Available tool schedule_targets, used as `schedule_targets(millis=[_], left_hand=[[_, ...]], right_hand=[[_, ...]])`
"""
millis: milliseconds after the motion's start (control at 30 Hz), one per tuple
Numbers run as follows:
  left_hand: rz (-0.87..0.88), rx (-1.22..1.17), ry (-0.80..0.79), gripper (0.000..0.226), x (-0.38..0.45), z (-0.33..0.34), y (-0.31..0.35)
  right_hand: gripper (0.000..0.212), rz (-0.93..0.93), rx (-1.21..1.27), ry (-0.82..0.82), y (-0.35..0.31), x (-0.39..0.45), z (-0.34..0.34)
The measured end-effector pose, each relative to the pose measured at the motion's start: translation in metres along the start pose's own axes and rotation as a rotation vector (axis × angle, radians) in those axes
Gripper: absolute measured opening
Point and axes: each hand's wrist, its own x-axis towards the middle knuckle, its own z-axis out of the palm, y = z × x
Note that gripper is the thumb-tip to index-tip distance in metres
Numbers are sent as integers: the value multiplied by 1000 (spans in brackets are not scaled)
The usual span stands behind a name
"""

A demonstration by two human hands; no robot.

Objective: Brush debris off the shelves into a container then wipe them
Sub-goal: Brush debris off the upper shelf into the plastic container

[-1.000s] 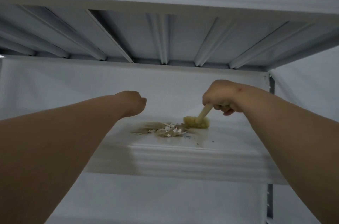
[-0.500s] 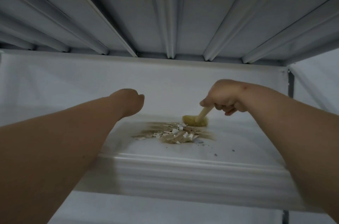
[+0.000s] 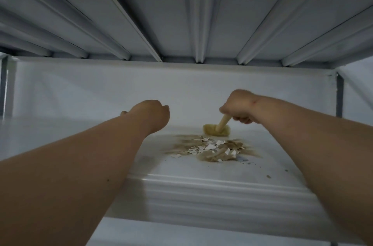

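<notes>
A white metal shelf (image 3: pixel 201 187) carries a pile of debris (image 3: pixel 212 150): tan dust, white flakes and brown scraps. My right hand (image 3: pixel 240 107) grips the pale handle of a small brush (image 3: pixel 217 129). Its yellowish bristles press on the shelf just behind the pile. My left hand (image 3: pixel 152 115) hovers over the shelf to the left of the pile, fingers curled into a fist with its back toward me. Nothing shows in it, and its palm side is hidden.
The ribbed underside of the upper shelf (image 3: pixel 185 23) hangs low overhead. A white back wall (image 3: pixel 141 88) closes the space behind. Dark uprights stand at the right (image 3: pixel 339 96) and left (image 3: pixel 4 88). A few crumbs (image 3: pixel 268 176) lie right of the pile.
The view has come closer and dropped under the upper shelf. The brush stays behind the debris, whose pile looks spread a little wider. Both hands have kept their grip and posture.
</notes>
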Motion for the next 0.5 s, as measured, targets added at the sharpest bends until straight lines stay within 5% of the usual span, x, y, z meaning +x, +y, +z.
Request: schedule_targets(millis=[100, 333, 500], left_hand=[[26, 2, -10, 38, -1, -2, 2], [53, 12, -49, 41, -15, -5, 10], [58, -22, -46, 37, -10, -3, 6]], right_hand=[[17, -36, 118, -80, -6, -3, 10], [3, -26, 496, 196, -1, -25, -34], [17, -21, 316, 285, 5, -5, -5]])
